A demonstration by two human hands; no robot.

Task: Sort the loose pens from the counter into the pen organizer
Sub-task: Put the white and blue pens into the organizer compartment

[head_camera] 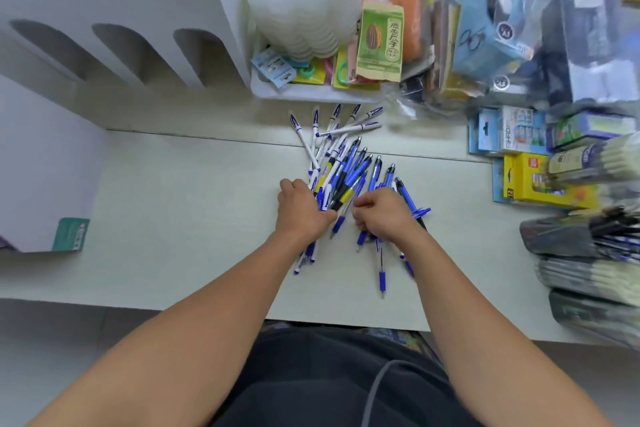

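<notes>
While both hands sit in the pile (349, 184) of pens on the counter (194, 225), the job right now looks like grabbing a bunch to carry.

Start at the near side of the pile. A few blue pens stick out toward the person, under the wrists, and one lies alone, closest of all. The left hand (303, 210) is on the left edge of the pile with its fingers curled around a bundle of pens. The right hand (379, 215) is on the right edge, fingers bent down onto some blue pens; it seems to pinch them, but the fingertips are hidden.

To do this well, I think the hands should take pens that point the same way. Blue ones with dark grips lie in the middle of the pile, yellow and black ones cross them, and white ones fan out at the far side. A small bunch of one kind is easier to hold than a big mixed one. Lift slowly so crossed pens do not roll off.

Far left of the pile stands the white organizer (138, 45) with its three open slots. Just behind the pile is a tray (311, 94) of small goods.
</notes>
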